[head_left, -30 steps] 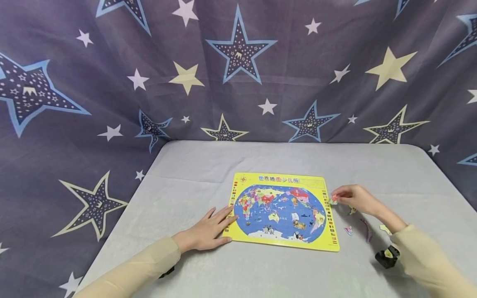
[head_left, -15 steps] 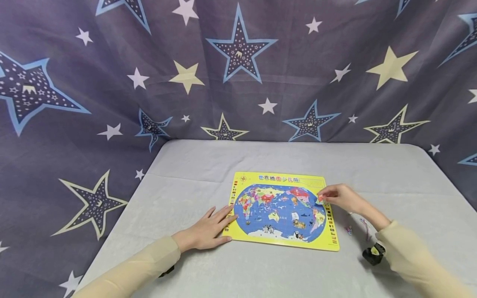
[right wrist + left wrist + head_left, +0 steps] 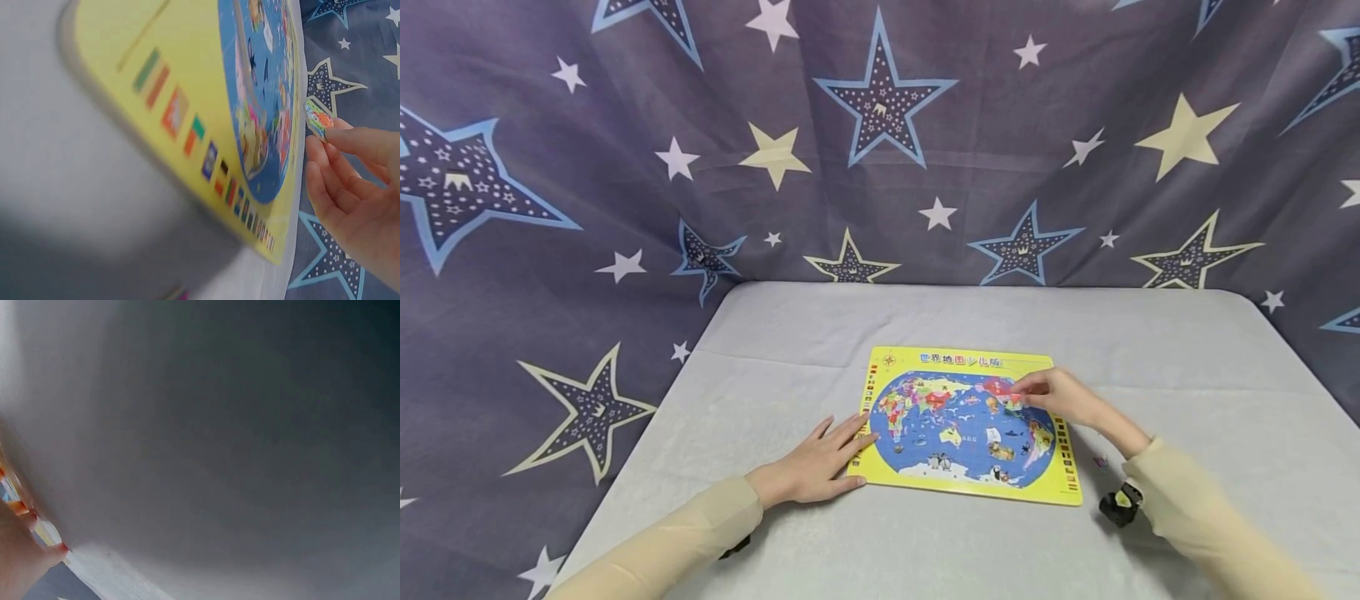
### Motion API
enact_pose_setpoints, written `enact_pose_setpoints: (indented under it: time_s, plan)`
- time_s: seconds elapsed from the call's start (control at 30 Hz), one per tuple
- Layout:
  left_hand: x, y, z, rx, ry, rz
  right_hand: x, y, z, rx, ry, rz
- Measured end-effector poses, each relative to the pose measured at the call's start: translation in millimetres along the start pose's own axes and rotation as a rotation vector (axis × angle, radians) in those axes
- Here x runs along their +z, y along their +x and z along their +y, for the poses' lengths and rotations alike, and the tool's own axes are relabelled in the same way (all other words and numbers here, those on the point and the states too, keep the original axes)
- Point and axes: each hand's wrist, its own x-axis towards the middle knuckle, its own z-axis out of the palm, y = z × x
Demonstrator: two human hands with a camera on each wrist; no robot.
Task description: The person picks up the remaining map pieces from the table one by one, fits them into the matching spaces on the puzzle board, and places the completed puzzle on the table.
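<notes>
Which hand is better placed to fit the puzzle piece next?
Probably the right hand: it pinches the puzzle piece over the map board, while the left hand rests at the board's left edge.

And straight across the back, dark purple-grey fabric (image 3: 880, 208), filling the whole upper stretch, falling in soft folds, then sweeping on down the left side too. Stars all over it! High in the middle, a big blue-edged star (image 3: 883, 137), small crown (image 3: 880, 108) at its heart; off to the left, a plain yellow star (image 3: 775, 157); scattered between, small white stars (image 3: 937, 214). Lower left now, a yellow-edged star (image 3: 593, 392), tilted. Down to the pale grey table (image 3: 970, 317), cloth-covered, faintly creased, rounded at both far corners. Soft light overhead view-wide, but deep shade (image 3: 356, 356) at upper right from the left wrist.
</notes>
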Motion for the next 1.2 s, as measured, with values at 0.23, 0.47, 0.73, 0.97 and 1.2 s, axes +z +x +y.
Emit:
enact_pose_setpoints:
  time_s: [0.23,0.47,0.73,0.97,1.2]
  plan:
    - [-0.2,-0.2,-0.3,0.005,0.004,0.005,10.6,8.7,-8.7,-0.019,0.035,-0.012]
    - [1.4,-0.3,-1.1,0.014,0.006,0.02,19.3,19.1,-17.8,-0.051,0.093,-0.023]
    - [1.6,-0.8,-0.9,0.016,0.003,0.032,31.2,30.3,-29.8,-0.039,0.145,-0.04]
    - [2.7,-0.8,-1.5,0.035,-0.005,0.054,41.0,39.4,-37.3,-0.035,0.129,-0.033]
    - [1.7,-0.5,-0.9,0.029,0.0,0.039,49.6,46.2,-42.8,-0.062,0.116,-0.049]
